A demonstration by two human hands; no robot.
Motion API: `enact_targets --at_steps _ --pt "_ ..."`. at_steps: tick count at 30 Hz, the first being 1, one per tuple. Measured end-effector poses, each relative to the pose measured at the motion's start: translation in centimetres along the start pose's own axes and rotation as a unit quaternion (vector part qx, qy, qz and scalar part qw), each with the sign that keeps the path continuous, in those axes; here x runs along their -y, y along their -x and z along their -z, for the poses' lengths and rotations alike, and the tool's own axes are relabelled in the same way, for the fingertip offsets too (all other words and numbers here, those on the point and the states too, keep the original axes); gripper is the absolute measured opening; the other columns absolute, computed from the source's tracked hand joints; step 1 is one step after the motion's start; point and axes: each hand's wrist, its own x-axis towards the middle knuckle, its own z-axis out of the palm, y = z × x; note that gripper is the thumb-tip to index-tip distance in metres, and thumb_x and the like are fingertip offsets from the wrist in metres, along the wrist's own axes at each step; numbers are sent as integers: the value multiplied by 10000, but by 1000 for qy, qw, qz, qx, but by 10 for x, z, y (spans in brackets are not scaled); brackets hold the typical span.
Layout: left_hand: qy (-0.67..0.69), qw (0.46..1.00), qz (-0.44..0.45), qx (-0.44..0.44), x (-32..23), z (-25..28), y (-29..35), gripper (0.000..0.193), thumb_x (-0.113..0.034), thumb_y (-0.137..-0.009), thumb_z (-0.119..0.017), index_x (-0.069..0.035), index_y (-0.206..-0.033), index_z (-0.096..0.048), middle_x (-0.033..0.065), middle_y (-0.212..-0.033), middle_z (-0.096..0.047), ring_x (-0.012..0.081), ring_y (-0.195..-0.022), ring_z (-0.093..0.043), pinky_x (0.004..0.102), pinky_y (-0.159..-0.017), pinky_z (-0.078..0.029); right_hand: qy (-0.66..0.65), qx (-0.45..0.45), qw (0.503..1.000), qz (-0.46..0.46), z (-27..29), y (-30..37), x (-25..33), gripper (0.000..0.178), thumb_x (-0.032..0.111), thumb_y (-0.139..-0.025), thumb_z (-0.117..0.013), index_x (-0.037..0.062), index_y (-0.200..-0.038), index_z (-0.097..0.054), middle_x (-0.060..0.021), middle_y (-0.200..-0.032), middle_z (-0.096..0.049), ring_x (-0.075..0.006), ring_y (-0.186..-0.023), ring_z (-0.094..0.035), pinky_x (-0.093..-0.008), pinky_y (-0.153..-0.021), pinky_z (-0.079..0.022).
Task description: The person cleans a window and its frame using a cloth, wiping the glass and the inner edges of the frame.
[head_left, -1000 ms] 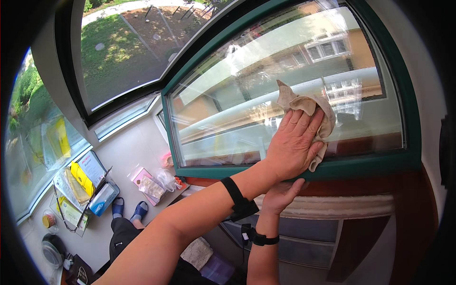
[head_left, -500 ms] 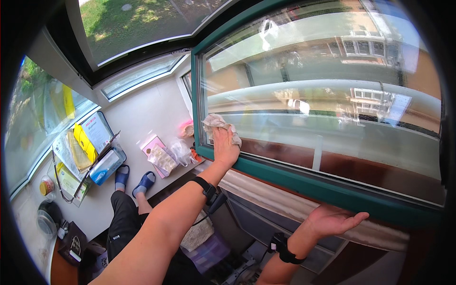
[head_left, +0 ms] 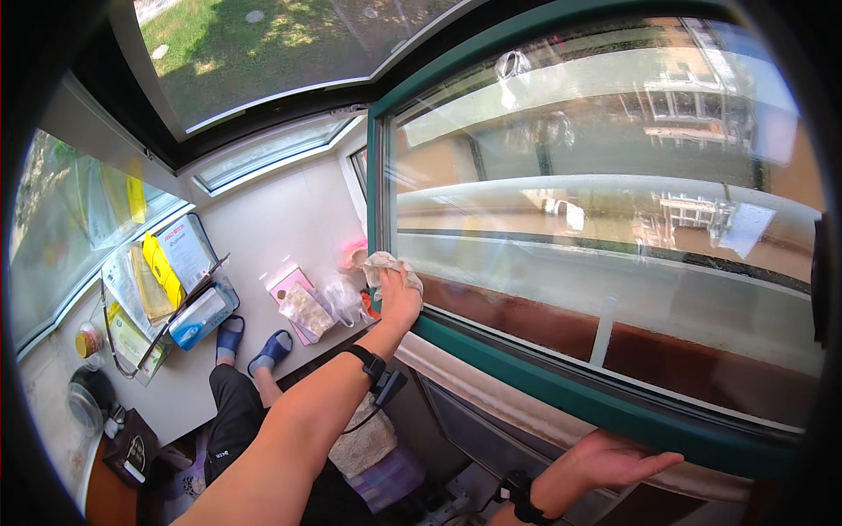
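Observation:
My left hand (head_left: 402,302) is closed on a crumpled pale cloth (head_left: 384,266), pressed against the lower left corner of a green window frame (head_left: 509,355). The cloth laps over the frame's left edge. Inside that frame, a wide glass pane (head_left: 544,272) shows streaks and reflections of a building. My right hand (head_left: 605,460) is palm up under the bottom rail of the frame, farther right. Its thumb stretches out to the right, and the frame partly hides its other fingers. I see nothing lying in the palm.
My slippered feet (head_left: 270,349) stand on a white ledge (head_left: 289,197). Beside them are papers with a yellow folder (head_left: 162,272), a blue packet (head_left: 203,320), a pink booklet (head_left: 288,285) and a clear plastic bag (head_left: 344,298). A jar (head_left: 88,342) stands at the left.
My left hand and the cloth have moved left and down, off the glass corner onto the frame's left edge. The view has shifted slightly; my right hand stays under the bottom rail.

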Motion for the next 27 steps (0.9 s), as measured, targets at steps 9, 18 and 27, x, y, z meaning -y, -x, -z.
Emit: enact_targets --at_steps 9,18,27 --pt "48 954 -264 136 -261 39 104 701 -358 -1045 -516 104 -1533 -319 344 -1640 -188 541 -1539 -123 562 -1254 -152 48 -8 999 20 0 5 -2 732 541 -1101 -369 -16 -1575 -329 -181 -1626 -351 -305 -1462 -408 -434 -1232 -341" --pt "66 908 -392 134 -308 42 69 809 -363 -1017 -542 52 -1617 -192 331 -1668 -148 539 -1542 -136 558 -1256 -154 35 10 999 -9 10 3 -3 747 556 -1100 -359 -29 -1564 -341 -180 -1614 -370 -302 -1462 -406 -437 -1236 -321" --pt "17 992 -121 23 -53 15 -98 518 -295 -1126 -279 31 -1520 -363 324 -1663 -159 478 -1542 -173 471 -1281 -168 -12 -38 999 17 5 3 -3 724 513 -1068 -505 -16 -1550 -395 -173 -1600 -408 -298 -1417 -461 -419 -1200 -384"
